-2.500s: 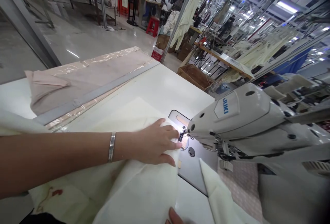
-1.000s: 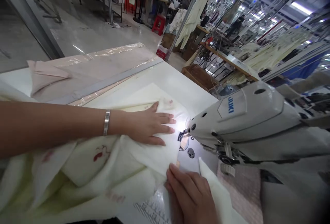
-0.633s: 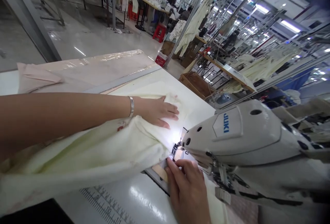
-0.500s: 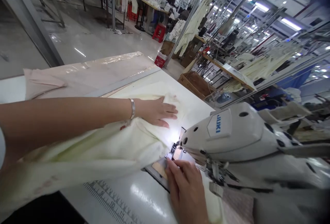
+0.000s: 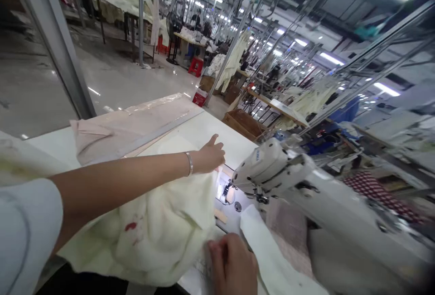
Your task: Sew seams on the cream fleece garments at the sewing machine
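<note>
A pale cream fabric piece (image 5: pixel 166 222) with red marks lies bunched beneath my left forearm and drapes over the table's front edge. At its far corner, left of the needle area, my left hand (image 5: pixel 208 157) is closed on the cloth, its fingers bent down and partly hidden. The white sewing machine (image 5: pixel 263 161) stands to the right, its lamp lighting the presser foot (image 5: pixel 227 189). My right hand (image 5: pixel 234 263) is in front of the needle plate, fingers curled; whether anything is between them is hidden. Right of it lies a pale fabric strip (image 5: pixel 272 249).
A pinkish fabric piece (image 5: pixel 98 134) and a grey strip (image 5: pixel 159 132) lie at the table's far left. Beyond the table are a metal post (image 5: pixel 54 45), a cardboard box (image 5: pixel 243 123), a red stool (image 5: pixel 195 66) and other worktables.
The cream fabric has moved left, away from the presser foot, and bunched up. My left hand has gone from flat to bent fingers. My right hand has drawn back toward me; the view has tilted up.
</note>
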`<action>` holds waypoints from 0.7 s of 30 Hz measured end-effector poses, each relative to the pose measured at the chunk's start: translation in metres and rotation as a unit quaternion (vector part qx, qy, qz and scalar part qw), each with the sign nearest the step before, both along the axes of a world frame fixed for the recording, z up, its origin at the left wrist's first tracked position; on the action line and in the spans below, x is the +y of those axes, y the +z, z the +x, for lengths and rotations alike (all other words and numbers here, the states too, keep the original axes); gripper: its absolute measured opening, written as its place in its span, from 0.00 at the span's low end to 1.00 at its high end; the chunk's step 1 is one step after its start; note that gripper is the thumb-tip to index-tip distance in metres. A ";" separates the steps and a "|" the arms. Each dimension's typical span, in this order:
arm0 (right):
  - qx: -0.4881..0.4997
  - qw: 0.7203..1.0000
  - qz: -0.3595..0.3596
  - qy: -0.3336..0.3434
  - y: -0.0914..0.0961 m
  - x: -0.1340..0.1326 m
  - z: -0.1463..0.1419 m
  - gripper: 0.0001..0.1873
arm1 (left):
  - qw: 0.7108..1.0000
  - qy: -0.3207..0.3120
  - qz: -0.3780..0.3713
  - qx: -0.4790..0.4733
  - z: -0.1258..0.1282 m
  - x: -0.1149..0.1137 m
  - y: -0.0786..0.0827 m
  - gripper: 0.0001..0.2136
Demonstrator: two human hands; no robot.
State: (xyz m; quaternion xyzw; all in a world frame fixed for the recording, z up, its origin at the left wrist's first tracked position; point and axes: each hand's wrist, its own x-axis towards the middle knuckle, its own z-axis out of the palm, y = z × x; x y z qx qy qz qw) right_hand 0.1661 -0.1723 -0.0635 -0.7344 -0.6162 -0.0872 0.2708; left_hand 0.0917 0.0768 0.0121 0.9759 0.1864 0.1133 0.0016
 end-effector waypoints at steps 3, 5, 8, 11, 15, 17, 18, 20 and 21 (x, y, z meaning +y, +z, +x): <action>0.019 0.999 0.002 -0.026 0.003 0.008 -0.010 0.28 | 0.999 -0.044 0.001 0.005 -0.005 -0.007 0.012 0.06; 0.057 0.998 -0.017 -0.026 0.005 0.014 -0.016 0.29 | 0.999 -0.046 -0.004 0.003 -0.015 -0.016 0.021 0.06; 0.188 0.981 -0.047 -0.020 0.010 0.015 -0.019 0.26 | 0.999 -0.023 -0.022 -0.006 -0.033 -0.026 0.039 0.07; 0.312 0.949 -0.053 0.018 0.016 0.011 -0.016 0.21 | 0.999 -0.010 -0.045 -0.008 -0.047 -0.038 0.064 0.08; 0.391 0.918 -0.047 0.053 0.020 0.007 -0.014 0.26 | 0.997 0.012 -0.071 -0.008 -0.054 -0.057 0.092 0.07; 0.411 0.908 -0.046 0.060 0.020 0.008 -0.019 0.27 | 0.996 0.024 -0.081 -0.013 -0.055 -0.062 0.101 0.07; 0.416 0.906 -0.046 0.062 0.020 0.008 -0.022 0.26 | 0.996 0.029 -0.085 -0.016 -0.056 -0.062 0.104 0.07; 0.417 0.906 -0.046 0.059 0.021 0.009 -0.028 0.23 | 0.995 0.037 -0.090 -0.024 -0.059 -0.060 0.109 0.06; 0.416 0.907 -0.043 0.054 0.022 0.009 -0.030 0.21 | 0.995 0.035 -0.094 -0.029 -0.062 -0.059 0.111 0.05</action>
